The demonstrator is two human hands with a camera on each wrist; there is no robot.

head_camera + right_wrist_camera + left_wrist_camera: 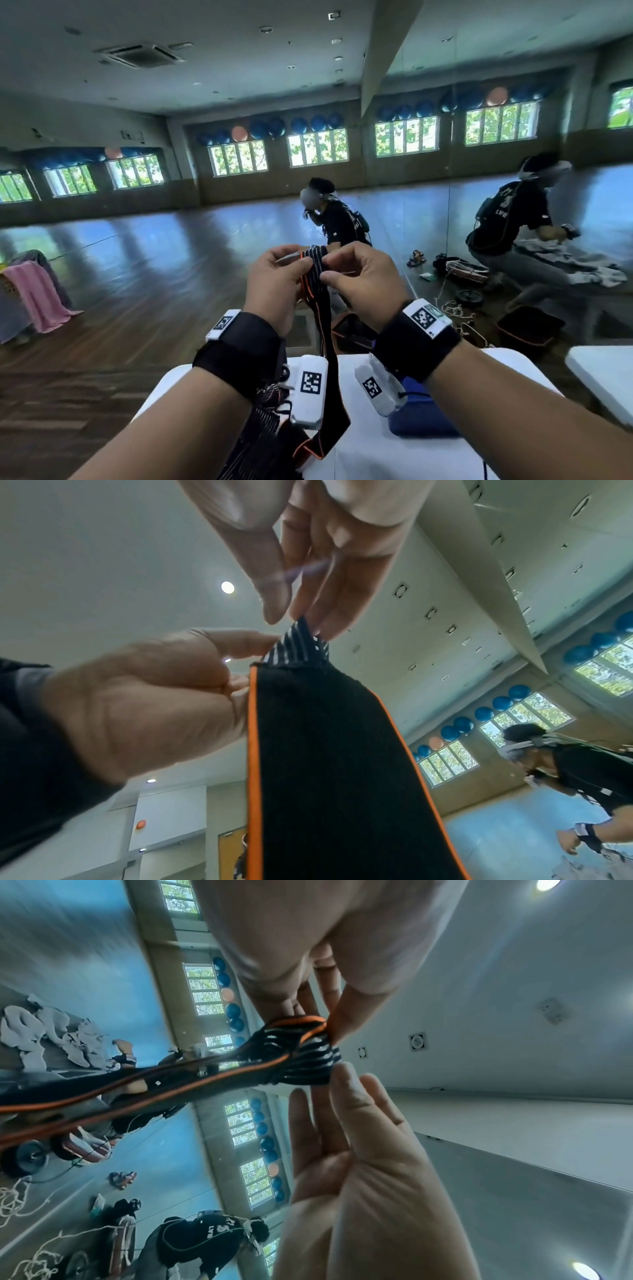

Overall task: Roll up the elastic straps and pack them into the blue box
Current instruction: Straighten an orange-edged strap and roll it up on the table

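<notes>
I hold a black elastic strap [323, 318] with orange edges and white stripes up at chest height. My left hand [301, 263] pinches its top end from the left and my right hand [330, 269] pinches it from the right. In the left wrist view the strap's end [301, 1058] is bunched into a small fold between my left hand [337, 1037] and my right hand [342, 1069]. From the right wrist, the strap [325, 750] hangs flat below my right hand [298, 623] and left hand [253, 656]. The blue box [421, 418] sits on the white table [376, 455], partly hidden by my right forearm.
More striped straps [260, 438] lie heaped at the table's left edge. A second white table [603, 373] stands to the right. On the wooden floor are a dark basket [527, 329], loose rope, a crouching person [513, 233] and a pink towel [37, 294].
</notes>
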